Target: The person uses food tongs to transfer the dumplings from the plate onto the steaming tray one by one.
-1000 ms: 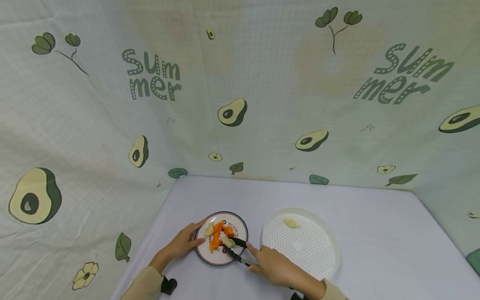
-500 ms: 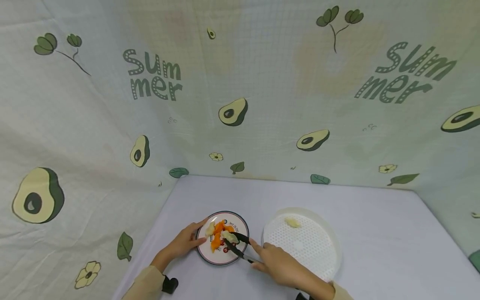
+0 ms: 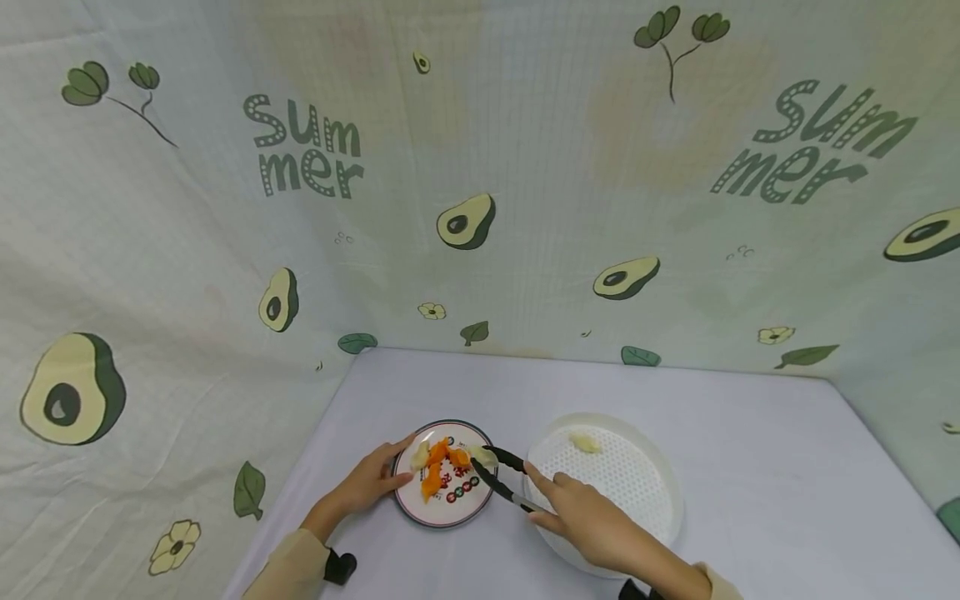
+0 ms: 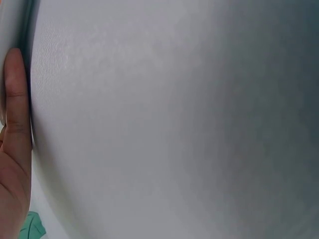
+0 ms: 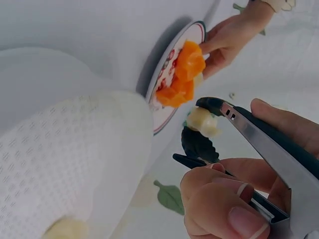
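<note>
In the head view, my left hand (image 3: 367, 483) holds the left rim of a small patterned plate (image 3: 453, 512), thumb on top. Orange pieces (image 3: 432, 482) that look like cut pepper or fruit lie on it, beside a pale yellow piece (image 3: 420, 456). My right hand (image 3: 588, 517) grips black-tipped tongs (image 3: 504, 492). Between the tong tips is another pale yellow piece (image 5: 202, 121), lifted off the plate in the right wrist view. The left wrist view shows only part of my left hand (image 4: 17, 124) along the plate's edge.
A round white perforated tray (image 3: 633, 492) stands right of the plate, partly under my right hand. One pale yellow piece (image 3: 584, 443) lies near its far side. Behind the white table (image 3: 750, 467) hangs an avocado-print cloth (image 3: 525, 167).
The tongs and the pale piece between their tips have moved right, from the plate's middle to its right rim. My left hand stays on the plate.
</note>
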